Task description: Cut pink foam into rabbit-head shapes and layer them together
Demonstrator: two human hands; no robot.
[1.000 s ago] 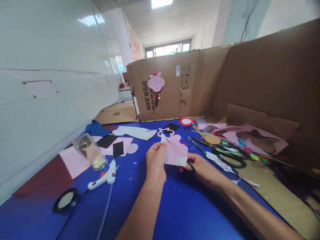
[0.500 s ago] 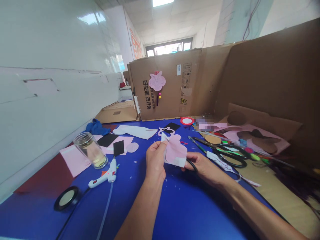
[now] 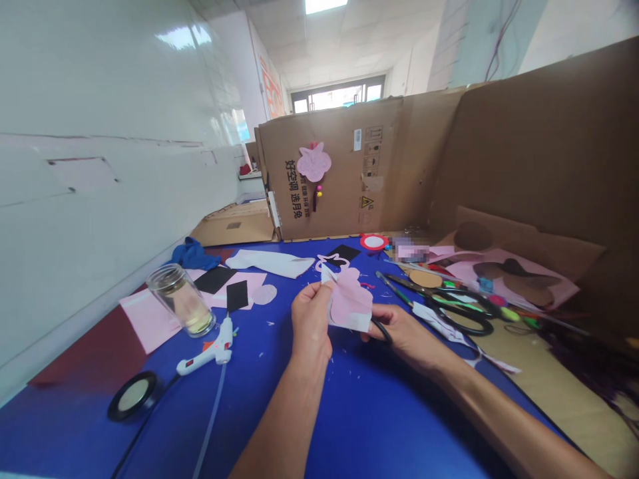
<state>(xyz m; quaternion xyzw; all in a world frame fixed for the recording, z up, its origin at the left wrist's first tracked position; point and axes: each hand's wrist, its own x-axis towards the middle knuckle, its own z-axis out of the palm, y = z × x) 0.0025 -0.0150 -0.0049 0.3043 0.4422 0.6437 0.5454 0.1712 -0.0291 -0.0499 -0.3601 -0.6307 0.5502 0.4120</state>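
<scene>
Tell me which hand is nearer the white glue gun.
Left. The left hand, gripping the pink and white piece, is to the right of the white glue gun, not touching it. The right hand, on a black handle, is farther right.

Jar (image 3: 182,303) and glue gun (image 3: 219,347) left of the hands (image 3: 310,320), tabletop scissors (image 3: 415,287) right, cardboard (image 3: 339,213) behind.

Says 好空调 选月兔 in big black print (image 3: 290,174) on brown cardboard (image 3: 339,206), with small black signs (image 3: 372,150) and a yellow warning triangle (image 3: 367,202)
</scene>
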